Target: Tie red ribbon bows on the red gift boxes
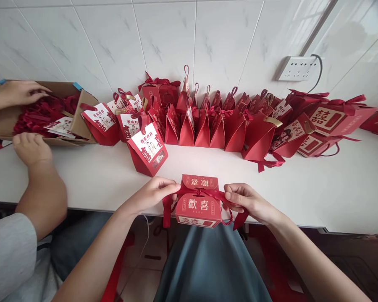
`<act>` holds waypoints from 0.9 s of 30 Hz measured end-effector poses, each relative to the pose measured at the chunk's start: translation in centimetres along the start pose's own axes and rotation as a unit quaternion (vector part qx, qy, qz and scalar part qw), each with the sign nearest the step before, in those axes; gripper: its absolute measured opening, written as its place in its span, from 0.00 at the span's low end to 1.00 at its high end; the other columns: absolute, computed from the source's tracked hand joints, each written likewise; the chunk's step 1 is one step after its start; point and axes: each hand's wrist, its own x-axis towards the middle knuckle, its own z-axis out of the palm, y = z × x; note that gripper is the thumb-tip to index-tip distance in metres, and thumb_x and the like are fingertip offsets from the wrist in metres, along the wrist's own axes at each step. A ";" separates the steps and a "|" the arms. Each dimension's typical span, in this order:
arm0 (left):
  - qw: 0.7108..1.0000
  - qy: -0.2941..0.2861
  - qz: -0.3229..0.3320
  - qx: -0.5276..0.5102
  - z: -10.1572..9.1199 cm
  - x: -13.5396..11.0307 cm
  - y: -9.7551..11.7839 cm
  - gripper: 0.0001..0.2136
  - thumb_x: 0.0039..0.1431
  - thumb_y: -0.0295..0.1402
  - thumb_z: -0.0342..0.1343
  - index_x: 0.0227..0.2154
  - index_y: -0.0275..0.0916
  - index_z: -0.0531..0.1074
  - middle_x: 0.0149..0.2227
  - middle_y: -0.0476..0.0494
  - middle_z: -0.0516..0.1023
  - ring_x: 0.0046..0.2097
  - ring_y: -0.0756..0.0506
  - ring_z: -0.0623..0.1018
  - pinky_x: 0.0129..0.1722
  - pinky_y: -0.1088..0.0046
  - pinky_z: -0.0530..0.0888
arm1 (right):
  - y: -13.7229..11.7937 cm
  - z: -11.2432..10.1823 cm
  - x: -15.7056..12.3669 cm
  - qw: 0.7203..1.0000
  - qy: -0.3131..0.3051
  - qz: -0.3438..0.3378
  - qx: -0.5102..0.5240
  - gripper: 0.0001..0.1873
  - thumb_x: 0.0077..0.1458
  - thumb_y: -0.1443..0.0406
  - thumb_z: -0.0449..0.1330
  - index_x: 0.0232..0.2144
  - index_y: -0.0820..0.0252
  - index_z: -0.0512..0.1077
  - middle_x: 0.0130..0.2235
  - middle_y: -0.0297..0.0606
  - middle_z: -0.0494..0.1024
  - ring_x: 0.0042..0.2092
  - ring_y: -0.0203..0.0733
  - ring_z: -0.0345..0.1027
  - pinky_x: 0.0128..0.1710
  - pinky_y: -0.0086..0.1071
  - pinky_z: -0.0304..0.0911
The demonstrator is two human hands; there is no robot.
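Observation:
A red gift box [199,206] with gold lettering sits at the table's near edge, in front of my lap. Across its top runs a dark red ribbon [214,193], crossed or knotted at the middle. My left hand [154,193] pinches one side of the ribbon at the box's left, and my right hand [248,200] grips the other side at the right. Both ribbon tails hang down past the fingers. Below the box's right side a twisted red cord [228,219] shows. Just beyond stands a red triangular box [148,151] with a white printed card.
Red triangular boxes [202,130] stand in rows along the tiled wall. Ribboned boxes [330,117] are stacked at right, below a power strip [297,68]. At left, another person's hands [33,149] are at a cardboard carton [85,100] of red ribboned items.

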 end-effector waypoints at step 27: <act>0.996 -0.005 0.014 -0.088 0.6 0.4 -4.4 0.20 0.54 0.46 0.49 0.14 0.38 0.59 0.17 0.50 0.65 0.22 0.51 0.68 0.23 0.76 0.66 | 0.5 -0.9 0.1 0.999 -0.013 -0.004 -0.047 0.23 0.50 0.50 0.63 0.20 0.61 0.62 0.20 0.31 0.70 0.21 0.31 0.60 0.22 0.28 0.52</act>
